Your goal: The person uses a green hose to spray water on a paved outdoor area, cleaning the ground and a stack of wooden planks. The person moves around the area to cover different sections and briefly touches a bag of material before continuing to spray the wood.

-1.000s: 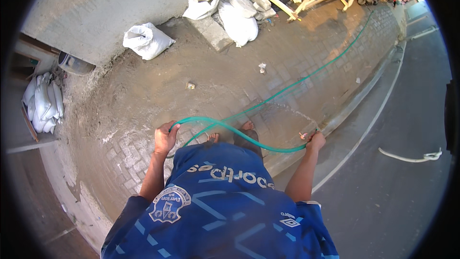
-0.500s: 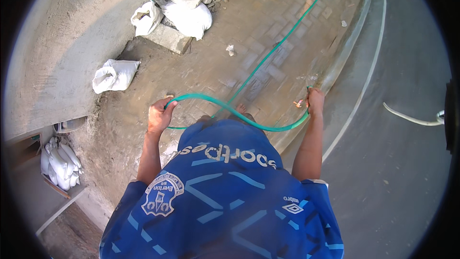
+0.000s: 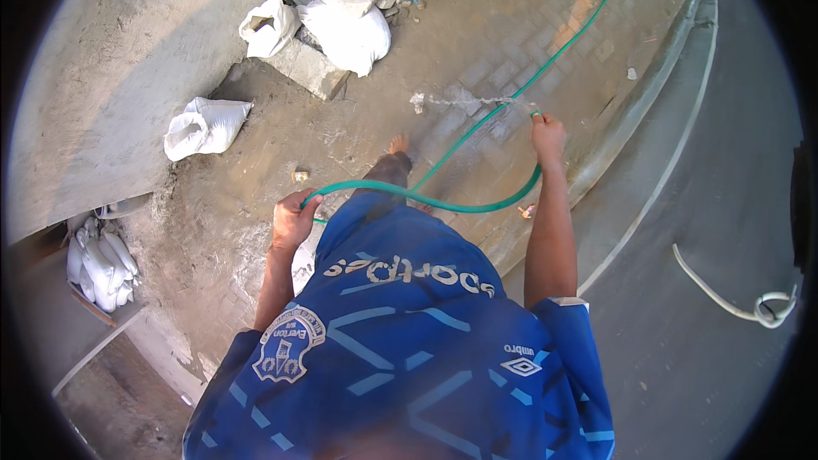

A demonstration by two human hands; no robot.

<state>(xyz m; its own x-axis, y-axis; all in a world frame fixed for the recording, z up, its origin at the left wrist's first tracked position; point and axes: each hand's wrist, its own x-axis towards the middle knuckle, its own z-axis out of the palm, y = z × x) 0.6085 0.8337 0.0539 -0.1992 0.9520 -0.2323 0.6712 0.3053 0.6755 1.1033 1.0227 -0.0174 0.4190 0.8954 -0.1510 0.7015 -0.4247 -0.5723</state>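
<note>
A green hose (image 3: 443, 204) bends across in front of my blue shirt, held at two places. My left hand (image 3: 294, 220) is closed round it on the left. Close to its end, my right hand (image 3: 548, 138) grips the hose with the tip pointing up and away. A thin stream of water (image 3: 477, 101) runs leftward from that tip over the paving. Another length of the hose stretches from near my legs to the far right across the ground. My bare foot (image 3: 399, 145) shows on the wet, muddy paving.
White sacks (image 3: 348, 36) and broken stone slabs (image 3: 311, 68) lie at the far left by a wall (image 3: 136, 60). One more white sack (image 3: 207, 128) sits nearer. A kerb (image 3: 626, 123) borders the grey road on the right, where a pale hose (image 3: 716, 294) lies.
My right hand has moved forward and slightly left with the hose end, and a water stream now shows. My left hand has shifted slightly right. One foot has come forward.
</note>
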